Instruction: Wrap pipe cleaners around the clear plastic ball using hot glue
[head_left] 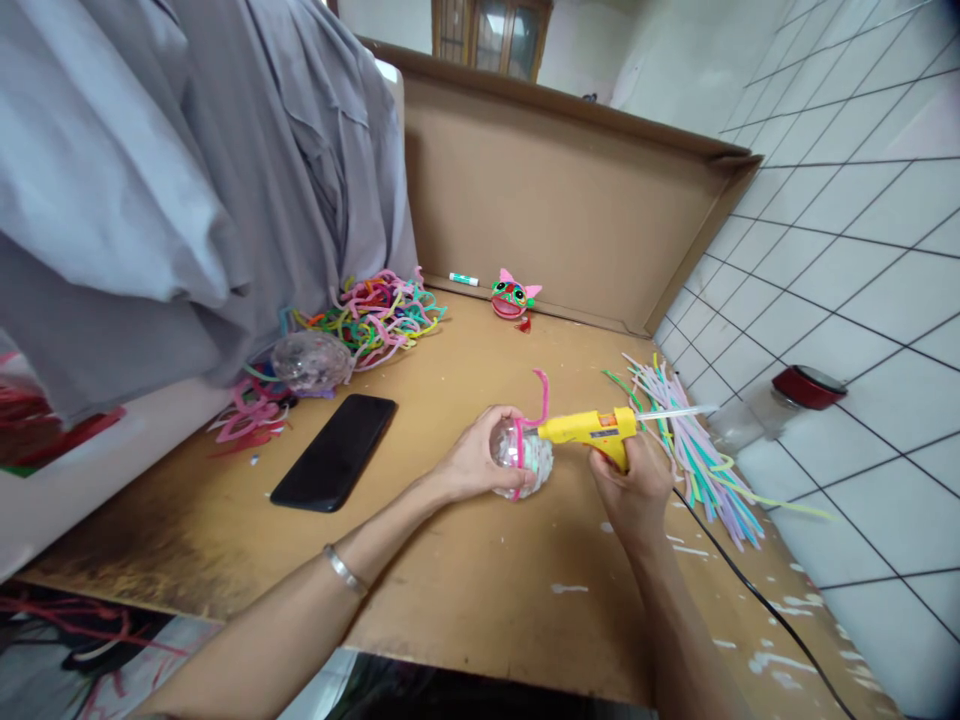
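Left hand (476, 462) cups the clear ball (523, 461) — right hand (628, 480) grips the glue gun (592, 429), nozzle touching it.

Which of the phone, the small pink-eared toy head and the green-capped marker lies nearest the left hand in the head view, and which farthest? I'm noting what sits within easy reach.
From the left hand:
1. Phone, to its left on the cardboard, nearest.
2. Toy head, well beyond the hand, by the back wall.
3. Marker, a little left of the toy, slightly farther; these two are close.
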